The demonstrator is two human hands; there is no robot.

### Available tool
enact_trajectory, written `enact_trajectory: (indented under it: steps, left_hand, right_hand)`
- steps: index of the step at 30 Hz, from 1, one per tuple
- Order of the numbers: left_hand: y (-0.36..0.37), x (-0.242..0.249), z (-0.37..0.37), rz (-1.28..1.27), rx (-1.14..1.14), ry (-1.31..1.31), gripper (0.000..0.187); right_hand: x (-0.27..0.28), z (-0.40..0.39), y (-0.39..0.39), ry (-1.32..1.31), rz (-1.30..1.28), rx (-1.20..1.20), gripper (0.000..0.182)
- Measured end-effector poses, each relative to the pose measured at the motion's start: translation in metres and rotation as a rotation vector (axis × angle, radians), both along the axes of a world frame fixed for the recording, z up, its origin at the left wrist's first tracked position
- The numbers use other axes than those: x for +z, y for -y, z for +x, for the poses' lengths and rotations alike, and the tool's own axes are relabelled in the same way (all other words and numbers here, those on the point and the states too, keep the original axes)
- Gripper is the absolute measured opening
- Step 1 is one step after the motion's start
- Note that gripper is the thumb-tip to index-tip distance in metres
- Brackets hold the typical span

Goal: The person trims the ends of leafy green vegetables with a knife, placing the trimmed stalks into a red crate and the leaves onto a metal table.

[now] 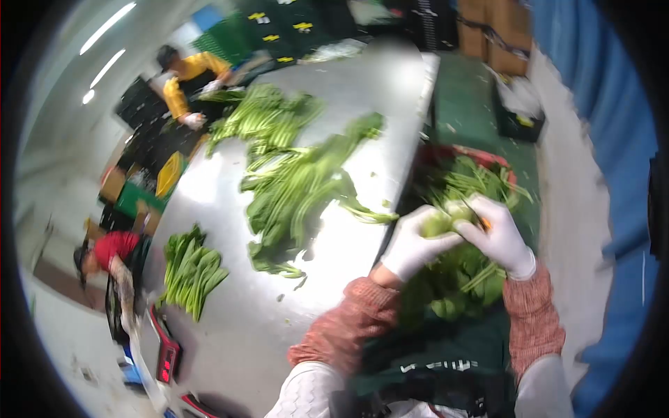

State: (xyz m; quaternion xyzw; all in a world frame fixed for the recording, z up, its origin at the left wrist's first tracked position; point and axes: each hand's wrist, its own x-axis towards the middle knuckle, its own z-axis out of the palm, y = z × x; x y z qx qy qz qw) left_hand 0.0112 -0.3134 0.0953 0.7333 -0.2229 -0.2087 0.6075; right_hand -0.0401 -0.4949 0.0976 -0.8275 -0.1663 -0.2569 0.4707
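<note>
My left hand (pixel 414 242), in a white glove, is closed around the stem end of some leafy greens (pixel 437 223). Close beside it, my gloved right hand (pixel 500 238) is also closed at these stems, its fingers bent toward the left hand. A small orange piece (pixel 486 223) shows at the right fingers; its kind is hard to make out. Both hands are above a crate with a red rim (pixel 481 153), which holds more loose leafy greens (pixel 463 182). Blur hides the exact fingertip contact.
On the metal table (pixel 244 362) to the left lie a big heap of greens (pixel 293 181) and a smaller bunch (pixel 191 272). A red scale (pixel 166 352) is by its edge. Two people (pixel 185 80) work along the far side. Cardboard boxes (pixel 498 35) stand beyond.
</note>
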Motion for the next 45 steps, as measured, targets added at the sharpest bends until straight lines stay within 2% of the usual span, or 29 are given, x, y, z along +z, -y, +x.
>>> enact_trajectory:
  steps: [2, 4, 7, 10, 11, 12, 14, 15, 16, 18, 20, 22, 23, 25, 28, 31, 33, 34, 36, 38, 40, 42, 45]
  left_hand:
    - [0.0, -0.013, 0.004, -0.179, -0.038, -0.189, 0.024]
    - [-0.008, 0.002, 0.003, -0.061, -0.015, -0.134, 0.019]
    - [-0.008, -0.046, 0.015, -0.179, -0.038, 0.309, 0.018]
    - [-0.007, -0.044, 0.014, -0.228, -0.107, 0.308, 0.019]
    - [-0.008, -0.033, 0.009, -0.143, -0.011, 0.025, 0.018]
    - [-0.01, -0.042, 0.021, -0.152, 0.033, 0.16, 0.018]
    - [-0.01, -0.066, 0.037, -0.179, 0.061, -0.027, 0.029]
    - [-0.007, -0.065, 0.031, -0.236, 0.029, 0.044, 0.038]
    - [-0.005, -0.065, 0.023, -0.293, -0.007, 0.107, 0.047]
    - [-0.004, -0.067, 0.02, -0.204, -0.086, 0.217, 0.063]
    - [-0.006, -0.066, 0.02, -0.364, -0.297, -0.265, 0.066]
    - [-0.009, -0.052, 0.009, -0.385, -0.35, -0.126, 0.066]
    - [-0.007, -0.055, 0.003, -0.411, -0.317, -0.08, 0.065]
    - [-0.001, -0.057, -0.009, -0.521, -0.223, -0.078, 0.056]
    - [-0.008, -0.055, -0.016, -0.461, -0.108, -0.37, 0.048]
    - [-0.024, -0.049, -0.014, -0.537, 0.067, -0.433, 0.028]
    - [-0.038, -0.04, -0.009, -0.622, 0.122, -0.438, 0.017]
    - [-0.043, -0.041, -0.007, -0.679, 0.154, -0.411, 0.017]
    - [-0.057, -0.039, -0.004, -0.743, 0.207, -0.439, 0.016]
    - [-0.074, -0.028, -0.004, -0.85, 0.265, -0.469, 0.011]
    - [-0.099, -0.019, 0.0, -0.95, 0.318, -0.445, 0.012]
    - [-0.139, -0.018, 0.008, -1.075, 0.512, -0.453, 0.013]
    - [-0.218, -0.018, 0.011, -1.392, 0.625, -0.376, 0.018]
  right_hand:
    - [0.002, -0.005, 0.001, -0.17, 0.028, 0.007, 0.017]
    - [0.011, -0.01, 0.002, -0.285, -0.063, -0.04, 0.016]
    - [0.008, -0.015, 0.013, -0.446, -0.101, 0.051, 0.016]
    - [0.022, -0.03, 0.015, -0.764, 0.328, 0.186, 0.023]
    - [0.019, -0.031, 0.021, -0.738, 0.342, 0.246, 0.036]
    - [0.018, -0.037, 0.026, -0.695, 0.465, 0.341, 0.045]
    - [0.018, -0.039, 0.029, -0.484, 0.499, 0.381, 0.048]
    - [0.027, -0.039, 0.024, -0.507, 0.471, 0.308, 0.043]
    - [0.036, -0.034, 0.019, -0.447, 0.278, 0.202, 0.035]
    - [0.022, -0.02, 0.018, -0.466, 0.011, 0.002, 0.022]
    - [0.013, -0.017, 0.007, -0.461, 0.243, 0.1, 0.023]
    - [0.003, -0.013, 0.001, -0.443, 0.13, 0.137, 0.028]
    - [-0.003, -0.009, 0.003, -0.372, -0.034, 0.174, 0.03]
    - [-0.004, -0.01, -0.01, -0.446, 0.215, 0.184, 0.032]
    - [-0.014, -0.01, -0.015, -0.537, 0.431, 0.085, 0.033]
    - [-0.02, -0.012, -0.009, -0.549, 0.41, -0.018, 0.031]
    - [-0.057, -0.006, 0.001, -0.581, 0.343, -0.058, 0.029]
    - [-0.084, -0.004, 0.007, -0.562, 0.293, -0.051, 0.027]
    - [-0.127, -0.012, 0.01, -0.737, 0.14, -0.056, 0.023]
    - [-0.169, -0.032, 0.01, -0.574, -0.137, -0.034, 0.022]
    - [-0.182, -0.05, 0.01, -0.695, -0.217, -0.009, 0.02]
    - [-0.2, -0.064, 0.011, -0.779, 0.017, -0.046, 0.02]
    - [-0.203, -0.072, 0.023, -0.922, 0.013, -0.123, 0.021]
